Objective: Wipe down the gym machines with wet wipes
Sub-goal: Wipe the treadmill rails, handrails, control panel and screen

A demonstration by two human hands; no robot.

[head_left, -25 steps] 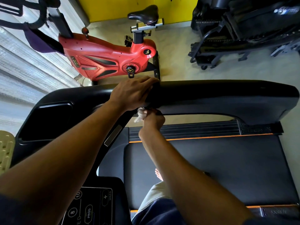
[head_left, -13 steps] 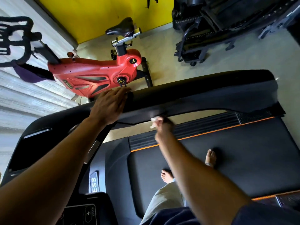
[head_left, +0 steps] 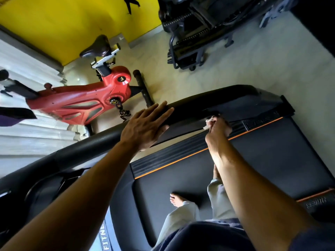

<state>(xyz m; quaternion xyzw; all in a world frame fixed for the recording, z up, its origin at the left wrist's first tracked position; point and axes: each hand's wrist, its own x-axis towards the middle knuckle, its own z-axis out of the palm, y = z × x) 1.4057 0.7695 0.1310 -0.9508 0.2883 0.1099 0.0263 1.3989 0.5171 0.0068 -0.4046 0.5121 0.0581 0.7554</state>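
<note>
Yellow wall at eleven; my left hand (head_left: 145,126) lies flat, fingers straight, on the treadmill handrail (head_left: 208,104), my right hand (head_left: 218,131) pinching a wet wipe (head_left: 210,122) at one o'clock.

wet wipe (head_left: 210,122): mostly hidden in the right hand (head_left: 218,130); only crumpled white edges are seen.
right fingertips: hidden under the treadmill handrail (head_left: 226,104).
exercise bike (head_left: 81,100): handlebars are cut off at the left edge.
black machine (head_left: 195,29): cut off by the top edge.
treadmill lettering (head_left: 106,238): cut off, partly legible.
</note>
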